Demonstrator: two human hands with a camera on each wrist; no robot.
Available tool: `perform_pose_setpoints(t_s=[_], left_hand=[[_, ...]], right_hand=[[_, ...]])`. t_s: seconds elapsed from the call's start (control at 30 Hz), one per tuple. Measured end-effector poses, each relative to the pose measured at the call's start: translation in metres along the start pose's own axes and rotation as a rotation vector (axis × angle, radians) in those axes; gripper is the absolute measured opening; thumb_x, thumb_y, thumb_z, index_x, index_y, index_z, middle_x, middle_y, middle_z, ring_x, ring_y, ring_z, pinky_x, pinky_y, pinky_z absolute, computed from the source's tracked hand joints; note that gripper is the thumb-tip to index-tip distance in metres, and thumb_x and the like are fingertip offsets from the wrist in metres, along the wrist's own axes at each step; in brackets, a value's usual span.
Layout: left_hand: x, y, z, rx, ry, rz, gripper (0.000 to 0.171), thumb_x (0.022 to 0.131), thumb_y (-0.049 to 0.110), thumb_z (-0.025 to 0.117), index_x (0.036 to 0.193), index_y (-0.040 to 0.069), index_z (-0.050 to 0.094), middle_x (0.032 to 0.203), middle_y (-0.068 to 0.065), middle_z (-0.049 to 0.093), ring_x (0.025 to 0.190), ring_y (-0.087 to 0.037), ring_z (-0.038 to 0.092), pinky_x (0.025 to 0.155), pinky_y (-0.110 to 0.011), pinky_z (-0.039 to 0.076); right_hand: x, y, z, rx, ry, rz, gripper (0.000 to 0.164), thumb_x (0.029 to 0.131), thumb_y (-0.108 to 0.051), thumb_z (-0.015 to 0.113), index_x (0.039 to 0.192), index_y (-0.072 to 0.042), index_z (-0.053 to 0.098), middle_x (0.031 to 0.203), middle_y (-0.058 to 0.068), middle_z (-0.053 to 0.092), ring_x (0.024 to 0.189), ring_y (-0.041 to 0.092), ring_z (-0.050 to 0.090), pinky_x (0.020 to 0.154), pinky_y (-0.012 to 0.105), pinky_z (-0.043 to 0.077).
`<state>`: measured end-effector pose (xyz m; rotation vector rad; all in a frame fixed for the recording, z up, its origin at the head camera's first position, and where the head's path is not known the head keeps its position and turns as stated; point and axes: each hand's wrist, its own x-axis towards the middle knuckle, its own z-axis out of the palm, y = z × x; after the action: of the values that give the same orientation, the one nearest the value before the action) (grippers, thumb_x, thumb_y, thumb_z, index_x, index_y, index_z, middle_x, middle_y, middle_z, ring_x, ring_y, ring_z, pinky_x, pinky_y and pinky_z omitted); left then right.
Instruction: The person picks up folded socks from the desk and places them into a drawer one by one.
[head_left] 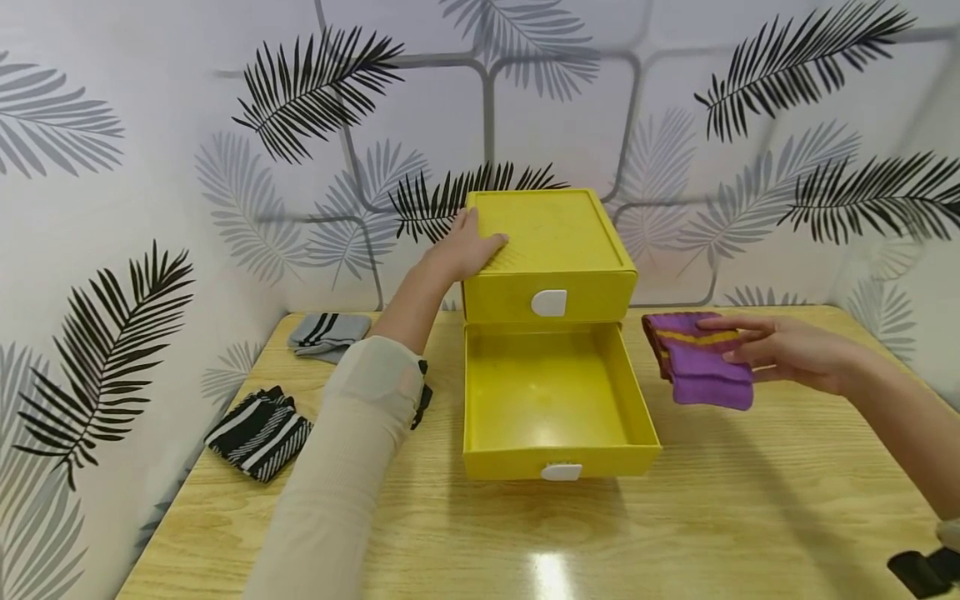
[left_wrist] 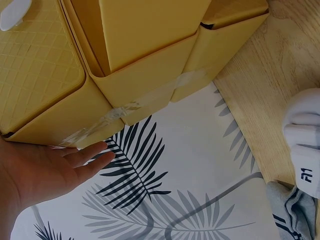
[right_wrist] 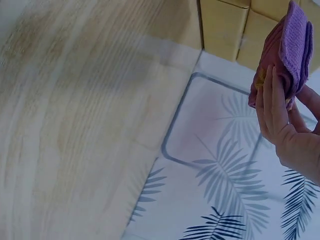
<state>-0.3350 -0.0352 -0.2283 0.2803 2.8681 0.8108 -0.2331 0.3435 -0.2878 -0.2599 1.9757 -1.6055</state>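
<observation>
My left hand [head_left: 467, 247] rests on the left edge of a yellow drawer box [head_left: 547, 229], thumb on its top. In the left wrist view the left fingers [left_wrist: 87, 156] lie straight along the box. Its upper drawer is closed, while the lower drawer [head_left: 551, 392] is pulled out with nothing inside. To the right of the box, my right hand [head_left: 798, 354] holds a folded purple sock bundle [head_left: 705, 367] with yellow and maroon bands, raised above the table. The right wrist view shows the purple bundle [right_wrist: 295, 47] pinched between fingers and thumb.
On the table's left side lie folded grey socks [head_left: 327, 335] with black stripes and a black-and-white patterned sock bundle [head_left: 260, 433]. A white bundle [left_wrist: 304, 130] with dark lettering sits beside the grey socks in the left wrist view. A leaf-patterned wall [head_left: 555, 108] stands behind.
</observation>
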Motion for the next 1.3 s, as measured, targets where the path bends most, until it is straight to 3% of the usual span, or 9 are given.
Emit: perform_pose_setpoints(t_s=[0.77,1.07,1.3], left_hand=[[0.002,-0.001,0.002,0.005,0.010,0.008,0.072,0.082,0.052,0.027,0.132,0.016,-0.010,0.135,0.002,-0.014,0.121,-0.021,0.003,0.093,-0.044,0.009],[0.003,-0.001,0.002,0.006,0.014,0.000,0.072,0.082,0.052,0.027,0.132,0.016,-0.009,0.135,0.002,-0.013,0.121,-0.021,0.004,0.093,-0.043,0.010],[0.004,-0.001,0.003,0.013,0.022,0.000,0.072,0.082,0.052,0.028,0.132,0.016,-0.008,0.135,0.001,-0.012,0.121,-0.021,0.004,0.093,-0.043,0.011]], right_hand=[[-0.014,-0.036,0.057,-0.019,-0.215,-0.101,0.044,0.086,0.000,0.038,0.128,-0.004,0.025,0.122,0.016,0.036,0.098,0.034,0.043,0.078,0.044,0.036],[0.001,-0.044,0.085,-0.036,-0.188,-0.096,0.046,0.083,-0.003,0.044,0.127,-0.005,0.030,0.121,0.017,0.037,0.095,0.032,0.046,0.077,0.042,0.038],[0.022,-0.042,0.108,-0.102,-0.088,-0.067,0.048,0.080,-0.007,0.052,0.125,-0.005,0.034,0.119,0.017,0.039,0.093,0.029,0.048,0.076,0.039,0.040]])
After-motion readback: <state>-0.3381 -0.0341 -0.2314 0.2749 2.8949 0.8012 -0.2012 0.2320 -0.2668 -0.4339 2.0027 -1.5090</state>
